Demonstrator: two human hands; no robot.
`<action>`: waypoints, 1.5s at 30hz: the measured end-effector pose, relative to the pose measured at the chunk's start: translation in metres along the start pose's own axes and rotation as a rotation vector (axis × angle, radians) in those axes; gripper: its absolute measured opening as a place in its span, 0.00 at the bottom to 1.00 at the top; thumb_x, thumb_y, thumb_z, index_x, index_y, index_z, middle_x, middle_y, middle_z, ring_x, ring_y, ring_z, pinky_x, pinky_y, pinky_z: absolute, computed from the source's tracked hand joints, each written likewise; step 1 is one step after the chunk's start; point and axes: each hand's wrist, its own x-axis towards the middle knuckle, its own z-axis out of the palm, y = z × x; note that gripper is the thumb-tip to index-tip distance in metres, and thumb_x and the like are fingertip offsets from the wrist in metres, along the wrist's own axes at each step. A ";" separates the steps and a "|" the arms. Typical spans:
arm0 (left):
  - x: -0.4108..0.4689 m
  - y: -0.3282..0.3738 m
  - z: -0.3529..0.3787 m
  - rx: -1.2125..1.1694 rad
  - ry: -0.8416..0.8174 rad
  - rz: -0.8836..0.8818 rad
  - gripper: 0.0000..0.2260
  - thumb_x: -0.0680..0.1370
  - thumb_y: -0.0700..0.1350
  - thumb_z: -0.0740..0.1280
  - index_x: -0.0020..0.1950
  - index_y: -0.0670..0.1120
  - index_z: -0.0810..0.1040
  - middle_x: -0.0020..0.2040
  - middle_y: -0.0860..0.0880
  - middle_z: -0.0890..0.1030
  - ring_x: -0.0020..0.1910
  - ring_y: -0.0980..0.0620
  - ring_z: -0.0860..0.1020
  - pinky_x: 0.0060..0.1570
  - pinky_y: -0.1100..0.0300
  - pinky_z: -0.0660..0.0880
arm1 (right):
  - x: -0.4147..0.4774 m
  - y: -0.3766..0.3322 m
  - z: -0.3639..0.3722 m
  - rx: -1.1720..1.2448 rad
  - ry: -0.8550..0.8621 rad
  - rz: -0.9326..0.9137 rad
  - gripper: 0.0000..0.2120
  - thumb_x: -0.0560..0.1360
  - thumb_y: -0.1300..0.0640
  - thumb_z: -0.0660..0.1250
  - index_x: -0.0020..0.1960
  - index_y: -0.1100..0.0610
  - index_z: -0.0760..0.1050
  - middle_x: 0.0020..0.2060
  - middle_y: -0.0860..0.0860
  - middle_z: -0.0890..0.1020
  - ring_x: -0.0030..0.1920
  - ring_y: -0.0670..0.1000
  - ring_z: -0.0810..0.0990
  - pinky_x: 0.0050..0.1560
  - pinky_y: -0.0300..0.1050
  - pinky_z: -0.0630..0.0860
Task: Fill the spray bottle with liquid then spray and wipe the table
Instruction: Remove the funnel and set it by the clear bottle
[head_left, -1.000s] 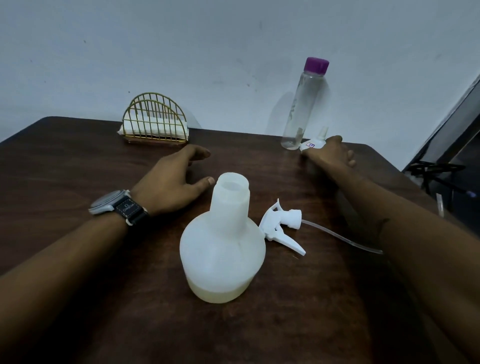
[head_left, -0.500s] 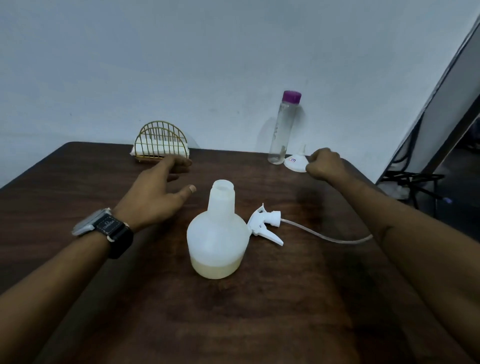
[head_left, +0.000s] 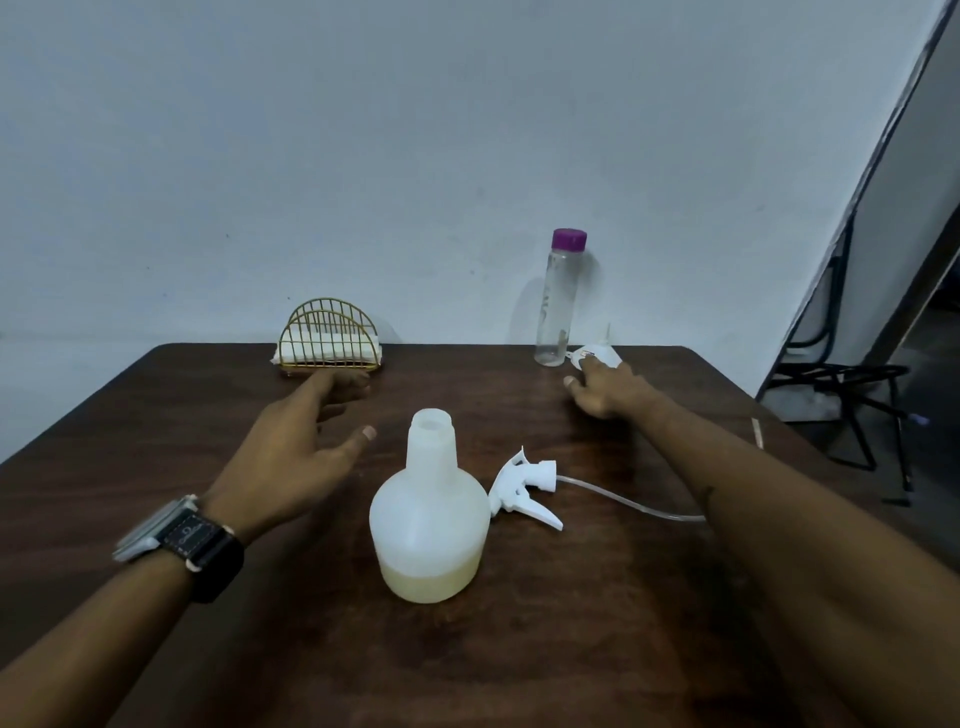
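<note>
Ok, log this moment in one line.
spray bottle: uncapped, part-filled | spray head: on table | left-hand grip: open, empty | right-hand grip: open, at funnel

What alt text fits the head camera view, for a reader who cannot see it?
An uncapped white spray bottle with some yellowish liquid stands on the table, its trigger head lying to its right. The left hand is open beside the bottle; the right hand reaches to a small white object by a purple-capped clear bottle. A wire napkin holder stands behind.
</note>
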 end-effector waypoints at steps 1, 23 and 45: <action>0.001 -0.001 0.002 -0.003 -0.001 -0.005 0.23 0.78 0.44 0.74 0.71 0.53 0.73 0.67 0.57 0.79 0.66 0.56 0.76 0.64 0.59 0.72 | 0.001 0.000 -0.001 -0.005 0.008 0.007 0.32 0.85 0.38 0.52 0.83 0.54 0.56 0.82 0.56 0.60 0.80 0.65 0.59 0.79 0.60 0.60; -0.040 0.032 -0.025 -0.229 -0.097 0.005 0.22 0.77 0.28 0.67 0.66 0.49 0.76 0.65 0.58 0.80 0.64 0.62 0.78 0.64 0.64 0.76 | -0.143 -0.065 -0.053 -0.099 -0.289 -0.441 0.24 0.79 0.55 0.72 0.74 0.51 0.74 0.57 0.45 0.84 0.60 0.49 0.82 0.66 0.48 0.77; -0.086 0.067 0.006 0.040 -0.095 0.003 0.48 0.69 0.56 0.81 0.81 0.51 0.57 0.81 0.51 0.64 0.72 0.48 0.73 0.67 0.52 0.74 | -0.187 -0.062 -0.021 -0.104 0.054 -0.430 0.12 0.77 0.57 0.68 0.60 0.59 0.78 0.55 0.57 0.81 0.51 0.58 0.83 0.48 0.52 0.80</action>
